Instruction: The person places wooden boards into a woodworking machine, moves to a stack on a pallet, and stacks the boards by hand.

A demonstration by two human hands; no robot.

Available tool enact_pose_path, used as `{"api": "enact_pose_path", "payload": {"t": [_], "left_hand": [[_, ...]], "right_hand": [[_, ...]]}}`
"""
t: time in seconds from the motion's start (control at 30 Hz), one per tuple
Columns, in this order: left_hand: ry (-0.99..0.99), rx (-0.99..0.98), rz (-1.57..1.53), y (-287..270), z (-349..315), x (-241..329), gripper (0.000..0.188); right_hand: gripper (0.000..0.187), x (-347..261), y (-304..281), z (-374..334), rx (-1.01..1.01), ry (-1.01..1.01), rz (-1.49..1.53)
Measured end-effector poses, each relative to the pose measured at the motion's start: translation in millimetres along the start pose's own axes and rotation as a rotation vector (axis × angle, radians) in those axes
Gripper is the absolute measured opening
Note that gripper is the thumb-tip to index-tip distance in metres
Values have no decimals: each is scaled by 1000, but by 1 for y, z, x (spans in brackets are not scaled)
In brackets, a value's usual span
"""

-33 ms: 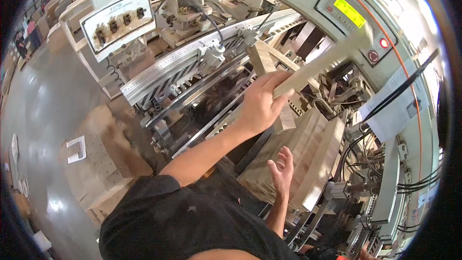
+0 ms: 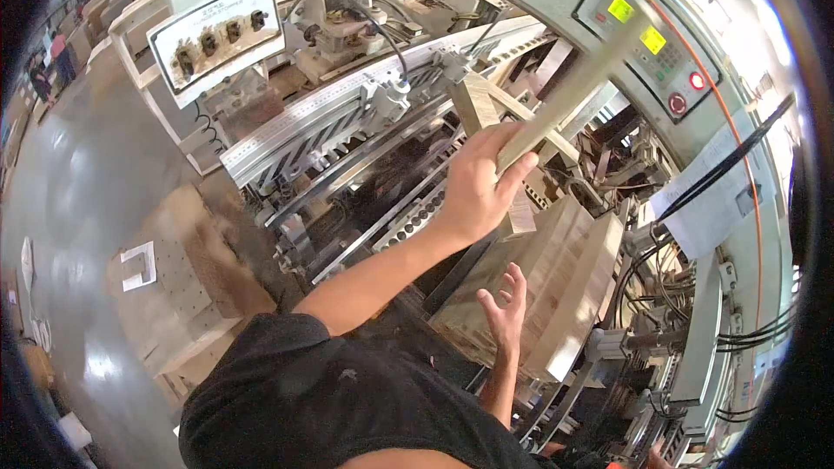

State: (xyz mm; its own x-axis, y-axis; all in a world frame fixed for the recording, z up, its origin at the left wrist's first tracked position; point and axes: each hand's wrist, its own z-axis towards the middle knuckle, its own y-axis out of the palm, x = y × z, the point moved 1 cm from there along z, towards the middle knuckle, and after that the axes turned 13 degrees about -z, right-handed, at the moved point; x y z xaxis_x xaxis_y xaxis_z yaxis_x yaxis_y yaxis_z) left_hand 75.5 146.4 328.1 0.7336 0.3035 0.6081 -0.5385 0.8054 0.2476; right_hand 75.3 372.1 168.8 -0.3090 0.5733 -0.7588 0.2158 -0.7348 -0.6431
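Note:
My left hand [image 2: 483, 181] is closed around one end of a narrow wooden strip [image 2: 569, 95]. The strip slants up and to the right, its far end blurred and crossing in front of the machine's control panel [image 2: 647, 48]. Below and to the right, my right hand [image 2: 506, 306] holds nothing, its fingers apart and the palm turned up. It hovers over the near side of a stack of wooden pieces [image 2: 543, 282] beside the machine. Another wooden piece [image 2: 474, 104] lies on the machine beyond my left hand.
A metal rail with a scale [image 2: 295, 126] runs across the machine. At far left stands a switch box [image 2: 217, 39]. A brown stack with a paper [image 2: 139, 267] sits on the floor at left. Cables and cylinders [image 2: 621, 343] line the right side, where paper sheets [image 2: 708, 195] hang.
The far end of the wooden strip has swung up and slightly left. My left hand has shifted a little to the right, and my right hand slightly left.

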Motion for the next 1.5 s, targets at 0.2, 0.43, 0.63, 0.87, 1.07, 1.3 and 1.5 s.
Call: {"api": "enact_pose_path", "payload": {"t": [0.2, 0.43, 0.63, 0.87, 1.07, 1.3, 1.5], "left_hand": [[-593, 352, -662, -15, -44, -34, 39], [-845, 580, -335, -111, -112, -146, 35], [-962, 680, -151, -192, -163, -265, 45], [-1137, 787, 44, -164, -147, -298, 64], [-1097, 884, 251, -147, -125, -301, 44], [-902, 923, 431, -144, -117, -294, 42], [-898, 946, 392, -149, -119, -297, 51]], "right_hand": [[106, 25, 24, -1, 185, -163, -444], [91, 86, 15, -27, -18, 27, -591], [81, 78, 51, 7, -189, -36, -746], [88, 85, 64, 53, -159, 54, -922], [83, 78, 80, 80, -75, 40, -1019], [76, 77, 89, 89, -83, 25, -1042], [77, 69, 90, 92, -52, 15, -1023]]}}
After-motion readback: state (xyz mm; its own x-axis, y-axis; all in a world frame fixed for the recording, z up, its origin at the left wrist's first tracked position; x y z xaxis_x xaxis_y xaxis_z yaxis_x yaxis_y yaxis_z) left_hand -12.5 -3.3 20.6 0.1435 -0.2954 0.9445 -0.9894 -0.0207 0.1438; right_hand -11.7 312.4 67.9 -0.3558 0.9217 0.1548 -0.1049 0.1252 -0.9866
